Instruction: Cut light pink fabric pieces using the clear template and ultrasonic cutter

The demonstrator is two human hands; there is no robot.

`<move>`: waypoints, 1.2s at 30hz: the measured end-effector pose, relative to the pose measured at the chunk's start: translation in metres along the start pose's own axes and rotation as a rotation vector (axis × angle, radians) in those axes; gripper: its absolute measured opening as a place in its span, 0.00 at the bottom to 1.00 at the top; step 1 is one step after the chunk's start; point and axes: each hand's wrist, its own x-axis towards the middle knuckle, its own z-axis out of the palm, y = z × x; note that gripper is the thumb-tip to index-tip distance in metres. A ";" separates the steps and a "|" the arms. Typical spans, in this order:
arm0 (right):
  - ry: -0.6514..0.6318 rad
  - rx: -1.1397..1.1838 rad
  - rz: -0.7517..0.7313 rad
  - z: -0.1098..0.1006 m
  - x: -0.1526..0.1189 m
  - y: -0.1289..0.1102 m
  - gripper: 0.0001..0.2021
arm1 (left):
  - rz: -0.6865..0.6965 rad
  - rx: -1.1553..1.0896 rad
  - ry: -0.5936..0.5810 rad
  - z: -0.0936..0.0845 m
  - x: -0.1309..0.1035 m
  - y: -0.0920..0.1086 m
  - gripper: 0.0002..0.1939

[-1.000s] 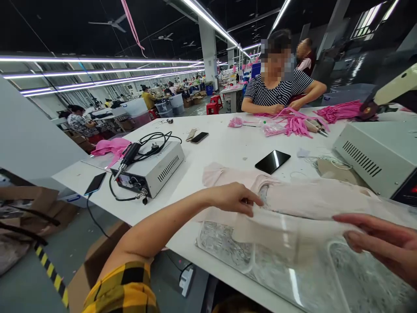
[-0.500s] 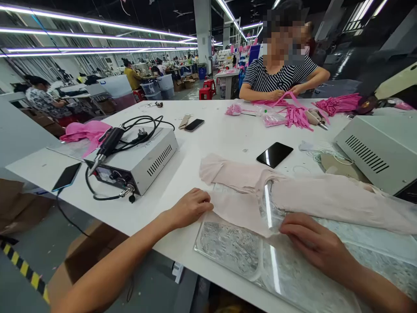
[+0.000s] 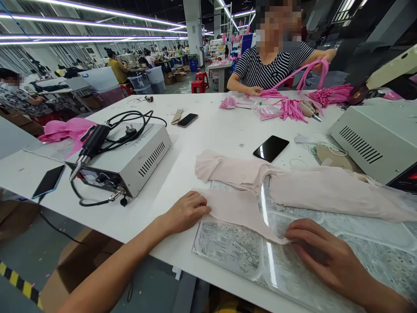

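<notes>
The pale pink fabric piece point(image 3: 241, 208) lies low in the middle of the frame, partly on the white table point(image 3: 215, 139) and partly over the clear glass plate point(image 3: 228, 248) at the near edge. I judge the laying-out nearly done: the near flap sits flat with only soft folds, while the rest of the garment point(image 3: 325, 191), running off to the right, is bunched and not yet smoothed.

My left hand point(image 3: 187, 211) rests palm down at the flap's left edge, fingers loosely together, pressing the cloth to the table. My right hand point(image 3: 322, 254), lower right, lies flat with fingers pressed on the flap's pointed corner over the glass; I cannot tell whether it pinches the cloth.

Just above the fabric a black phone point(image 3: 271, 148) lies on the table. At left stands a grey control box point(image 3: 130, 161) with a black hand tool point(image 3: 91, 143) on top. At the top, a person in a striped shirt point(image 3: 270, 67) handles bright pink strips point(image 3: 293, 108).
</notes>
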 end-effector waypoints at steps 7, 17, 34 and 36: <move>0.033 -0.112 -0.143 0.005 0.007 0.002 0.14 | 0.014 0.015 0.029 0.001 0.001 -0.002 0.09; 0.003 -0.173 -0.291 0.002 0.006 -0.002 0.16 | 0.125 0.100 0.011 -0.006 -0.001 0.003 0.12; -0.082 -0.273 -0.191 0.010 -0.003 -0.007 0.17 | 0.041 -0.091 -0.278 0.008 0.019 0.036 0.25; -0.043 -0.266 -0.154 0.007 -0.008 -0.008 0.17 | 0.041 -0.070 -0.183 0.006 0.013 0.035 0.22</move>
